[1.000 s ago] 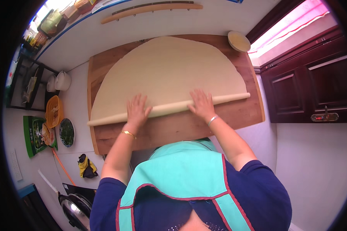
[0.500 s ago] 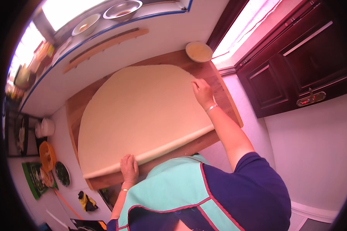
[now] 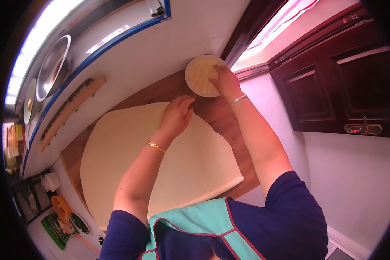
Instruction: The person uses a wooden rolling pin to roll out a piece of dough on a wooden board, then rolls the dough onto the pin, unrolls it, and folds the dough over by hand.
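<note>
A large, thin sheet of pale dough (image 3: 130, 151) covers much of the wooden board (image 3: 234, 125). Its near edge is rolled into a narrow lip. Over the far edge of the sheet is my left hand (image 3: 177, 113), open, fingers stretched and slightly bent, holding nothing. At the far right corner of the board stands a white bowl (image 3: 190, 82) containing pale yellow powder (image 3: 201, 78), which looks like flour or meal. My right hand (image 3: 227, 82) is at the bowl's right side, thumb and forefinger apart over the powder. Whether the fingertips touch it is unclear.
A wooden rack (image 3: 71, 112) is fixed on the wall beyond the board. Above it, a metal bowl (image 3: 54, 69) sits on the blue-edged sill. A dark red door (image 3: 359, 86) stands at the right. An orange basket (image 3: 60, 208) and a green package (image 3: 52, 229) lie at lower left.
Both hands have left the dough's edges. My left hand went far and right from the rolled near edge; my right hand moved to the bowl. The view has shifted.
</note>
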Available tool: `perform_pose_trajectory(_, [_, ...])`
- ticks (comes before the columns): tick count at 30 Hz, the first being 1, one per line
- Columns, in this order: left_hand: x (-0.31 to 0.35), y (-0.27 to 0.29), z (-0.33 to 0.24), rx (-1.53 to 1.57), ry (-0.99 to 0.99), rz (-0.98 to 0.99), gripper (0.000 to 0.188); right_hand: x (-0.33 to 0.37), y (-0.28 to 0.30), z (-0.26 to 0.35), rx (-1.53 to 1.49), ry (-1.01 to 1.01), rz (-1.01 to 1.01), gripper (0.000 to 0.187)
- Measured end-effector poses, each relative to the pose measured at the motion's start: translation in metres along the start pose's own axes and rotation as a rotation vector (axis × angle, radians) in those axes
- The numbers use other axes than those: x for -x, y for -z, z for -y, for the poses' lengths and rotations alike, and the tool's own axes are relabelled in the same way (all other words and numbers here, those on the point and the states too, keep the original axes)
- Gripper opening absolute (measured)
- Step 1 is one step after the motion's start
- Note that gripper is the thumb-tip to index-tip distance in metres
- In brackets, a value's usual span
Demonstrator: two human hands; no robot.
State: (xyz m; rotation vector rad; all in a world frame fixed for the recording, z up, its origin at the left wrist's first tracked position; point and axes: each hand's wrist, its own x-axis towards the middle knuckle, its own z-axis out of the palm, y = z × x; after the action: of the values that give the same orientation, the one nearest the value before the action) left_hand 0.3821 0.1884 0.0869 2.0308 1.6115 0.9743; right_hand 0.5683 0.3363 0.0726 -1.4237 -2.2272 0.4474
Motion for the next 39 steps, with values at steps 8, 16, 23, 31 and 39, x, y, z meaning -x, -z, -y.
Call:
perform_pose_trajectory(8, [0.009,-0.016,0.02,0.045,0.112,0.101,0.024,-0.035,-0.042,-0.019,0.237,0.01,0.256,0.028])
perform_pose_trajectory(16, [0.106,0.03,0.005,0.026,0.183,0.036,0.025,0.011,-0.006,0.004,-0.081,0.081,0.076,0.017])
perform_pose_trajectory(23, [0.268,0.076,-0.011,0.068,0.365,0.022,0.033,0.119,0.044,0.086,0.029,0.172,0.524,0.015])
perform_pose_trajectory(31, [0.485,0.142,-0.003,0.238,0.724,-0.221,0.039,0.189,-0.01,0.214,0.049,0.095,0.981,0.011])
perform_pose_trajectory(39, [0.61,0.19,-0.022,0.091,0.741,-0.448,0.033,0.265,-0.168,0.414,-0.57,-0.061,0.506,0.019])
